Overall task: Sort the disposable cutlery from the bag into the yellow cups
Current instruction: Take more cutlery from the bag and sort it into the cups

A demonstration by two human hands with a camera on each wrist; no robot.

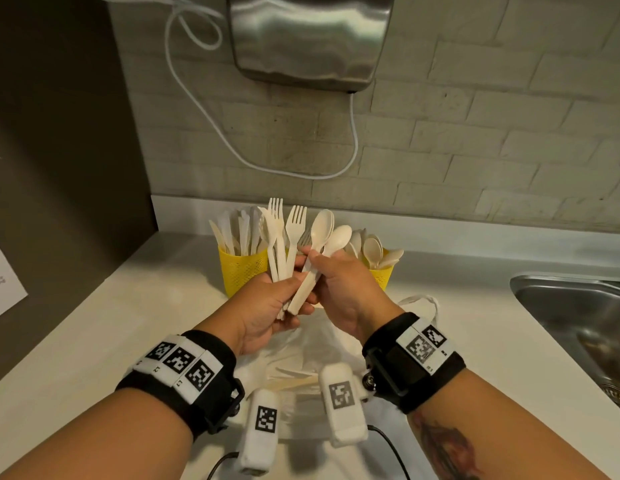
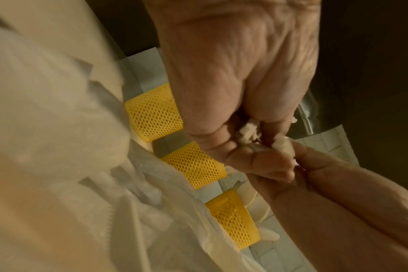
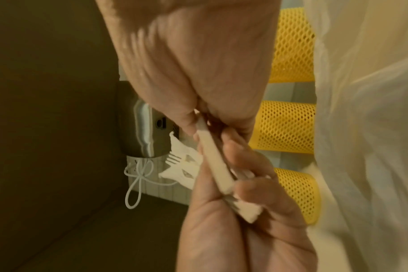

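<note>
The right hand (image 1: pixel 346 289) is pinching two cream plastic spoons (image 1: pixel 324 233) by their handles — bowls pointing up — and the left hand (image 1: pixel 267 306) is clasping a fan of cream plastic forks (image 1: pixel 284 233). The spoon-filled yellow mesh cup (image 1: pixel 383 277) is standing just behind the right hand, nearer to it than to the left.

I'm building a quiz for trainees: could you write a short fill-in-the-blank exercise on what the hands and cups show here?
1. The left hand grips a bunch of ____.
2. The right hand pinches two ____ by the handles.
3. The cups number ____ in the left wrist view.
4. The bag lies on the ____.

Missing words: forks; spoons; three; counter
</note>
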